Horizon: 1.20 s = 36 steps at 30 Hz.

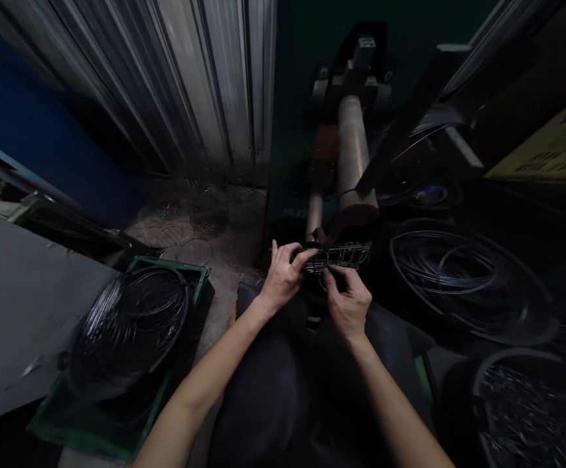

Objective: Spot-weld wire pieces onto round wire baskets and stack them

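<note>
A small wire-mesh piece [344, 255] is held between both hands, just below the tip of a metal cylinder [353, 159] on a dark machine. My left hand [283, 276] grips its left end, fingers curled over the wires. My right hand [347, 302] pinches its lower edge near the middle with thumb and fingers pressed together. Both forearms reach up from the bottom of the view over my dark-clad lap.
A green crate [117, 416] at lower left holds a stack of wire rings [129, 328]. More wire hoops [463, 273] lie at the right, and a round tub [501, 364] of small metal bits sits at lower right. A grey sheet [19, 312] lies left; corrugated metal wall behind.
</note>
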Available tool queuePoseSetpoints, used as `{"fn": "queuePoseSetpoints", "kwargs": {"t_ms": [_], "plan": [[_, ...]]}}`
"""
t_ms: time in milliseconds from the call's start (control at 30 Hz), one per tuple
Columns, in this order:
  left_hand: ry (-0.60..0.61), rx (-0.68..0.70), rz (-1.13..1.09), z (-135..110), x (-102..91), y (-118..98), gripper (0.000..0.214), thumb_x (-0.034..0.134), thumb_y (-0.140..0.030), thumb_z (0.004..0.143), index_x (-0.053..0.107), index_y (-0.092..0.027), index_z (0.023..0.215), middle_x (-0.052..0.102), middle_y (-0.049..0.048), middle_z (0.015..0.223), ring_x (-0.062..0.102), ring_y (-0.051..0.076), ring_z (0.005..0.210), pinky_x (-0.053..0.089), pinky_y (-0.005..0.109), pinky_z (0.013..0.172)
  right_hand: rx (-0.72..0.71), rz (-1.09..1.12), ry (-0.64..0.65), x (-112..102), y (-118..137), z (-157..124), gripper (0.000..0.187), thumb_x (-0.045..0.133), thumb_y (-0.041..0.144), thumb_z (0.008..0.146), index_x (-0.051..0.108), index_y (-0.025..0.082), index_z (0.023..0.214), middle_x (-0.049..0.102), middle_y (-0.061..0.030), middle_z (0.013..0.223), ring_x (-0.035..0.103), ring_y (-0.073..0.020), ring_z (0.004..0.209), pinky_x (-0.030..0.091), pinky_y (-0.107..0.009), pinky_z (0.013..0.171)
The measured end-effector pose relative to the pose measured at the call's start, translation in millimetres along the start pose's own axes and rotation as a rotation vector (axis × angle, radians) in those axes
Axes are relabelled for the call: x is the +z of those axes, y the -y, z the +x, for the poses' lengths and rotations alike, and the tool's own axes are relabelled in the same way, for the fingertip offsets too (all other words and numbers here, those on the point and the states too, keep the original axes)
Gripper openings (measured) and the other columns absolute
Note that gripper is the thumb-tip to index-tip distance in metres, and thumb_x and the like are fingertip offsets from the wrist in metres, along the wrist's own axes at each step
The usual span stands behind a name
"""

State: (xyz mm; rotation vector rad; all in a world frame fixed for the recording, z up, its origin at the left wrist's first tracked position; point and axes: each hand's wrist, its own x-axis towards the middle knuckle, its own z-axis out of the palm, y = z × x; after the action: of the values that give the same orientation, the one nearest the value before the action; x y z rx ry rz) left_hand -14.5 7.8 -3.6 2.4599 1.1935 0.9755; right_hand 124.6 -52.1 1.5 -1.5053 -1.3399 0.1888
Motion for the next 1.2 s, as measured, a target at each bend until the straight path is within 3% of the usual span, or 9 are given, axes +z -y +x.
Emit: {"fn": "queuePoseSetpoints", "kwargs": {"t_ms": [500, 733, 967, 1067, 1133, 1200], "plan": [[0.016, 0.007, 0.02, 6.9, 1.5, 5.0, 0.055, 0.051, -0.006, 0.077, 0.044, -0.027, 0.128, 0.047, 0.0069, 0.12, 0.047, 0.022, 0.118, 0.02, 0.062, 0.111, -0.011, -0.032, -0.035, 8.3, -4.3, 3.0, 0.024, 0.054, 0.039, 0.089, 0.065, 0.017, 0.088, 0.065, -0.0049, 0.081, 0.06, -0.0153, 0.072, 0.05, -0.029, 0.07], [-0.039, 0.026, 0.105, 10.1, -0.2, 8.5, 0.051, 0.052, -0.007, 0.078, 0.049, -0.028, 0.125, 0.049, 0.0059, 0.118, 0.05, 0.021, 0.116, 0.018, 0.06, 0.113, -0.029, 0.028, -0.023, 9.6, -4.6, 6.5, 0.021, 0.053, 0.036, 0.089, 0.064, 0.018, 0.088, 0.065, -0.0043, 0.081, 0.06, -0.0155, 0.073, 0.049, -0.029, 0.07], [-0.041, 0.09, 0.049, 10.3, -14.0, 5.8, 0.052, 0.058, -0.01, 0.074, 0.047, -0.024, 0.124, 0.052, 0.007, 0.119, 0.051, 0.024, 0.116, 0.025, 0.056, 0.112, 0.057, 0.127, -0.03, 14.8, 9.8, 2.6, 0.019, 0.05, 0.032, 0.09, 0.064, 0.02, 0.092, 0.067, -0.0043, 0.091, 0.061, -0.0157, 0.087, 0.049, -0.03, 0.083], [-0.13, 0.154, -0.059, 15.7, -12.8, 12.8, 0.066, 0.066, -0.021, 0.072, 0.038, -0.033, 0.13, 0.048, 0.0031, 0.131, 0.046, 0.029, 0.123, 0.026, 0.06, 0.111, 0.054, 0.14, -0.035, -4.2, 2.4, 3.7, 0.022, 0.054, 0.034, 0.089, 0.062, 0.02, 0.103, 0.066, -0.0037, 0.098, 0.062, -0.0134, 0.089, 0.05, -0.025, 0.084], [-0.198, 0.111, -0.079, 17.9, -5.4, 23.9, 0.086, 0.073, -0.027, 0.065, 0.025, -0.044, 0.134, 0.033, -0.0052, 0.145, 0.033, 0.032, 0.134, 0.027, 0.061, 0.111, 0.098, 0.105, -0.047, -35.2, -7.0, -5.3, 0.03, 0.059, 0.037, 0.086, 0.06, 0.021, 0.111, 0.064, -0.0035, 0.102, 0.062, -0.0114, 0.08, 0.051, -0.022, 0.077], [-0.187, 0.032, -0.095, 15.1, 1.9, 37.1, 0.09, 0.074, -0.034, 0.063, 0.021, -0.047, 0.135, 0.029, -0.009, 0.147, 0.034, 0.032, 0.133, 0.036, 0.056, 0.108, 0.148, 0.018, -0.05, -78.8, -13.7, -26.2, 0.031, 0.062, 0.036, 0.084, 0.062, 0.021, 0.111, 0.065, -0.0033, 0.101, 0.062, -0.0117, 0.077, 0.052, -0.024, 0.074]]}}
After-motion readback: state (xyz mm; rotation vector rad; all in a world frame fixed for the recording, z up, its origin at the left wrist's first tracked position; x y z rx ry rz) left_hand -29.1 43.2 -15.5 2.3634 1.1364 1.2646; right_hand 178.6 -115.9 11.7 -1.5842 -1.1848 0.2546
